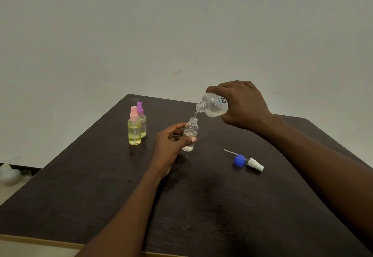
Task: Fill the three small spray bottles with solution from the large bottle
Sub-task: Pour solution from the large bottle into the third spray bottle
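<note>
Large bottle point(214, 104), tilted in the right hand point(240, 105), its grip closed around it, pours a thin stream into an uncapped small spray bottle point(190, 133) at centre bench point(101, 186), clasped by the left hand point(171, 145). Two capped spray bottles point(134, 130) stand at nine o'clock; the blue cap point(239, 160) and white sprayer head point(255, 164) lie at four o'clock.

Pouring into the third small bottle on a dark wooden table point(201, 216)

The right hand point(242, 105) tips the large clear bottle point(214, 105) — a thin stream drops into the open small clear bottle point(190, 133) gripped by the left hand point(171, 145). Pink-capped spray bottle point(134, 129) and purple-capped spray bottle point(141, 119) stand touching at left; blue cap point(239, 160) and white sprayer head point(255, 164) lie at right.
</note>
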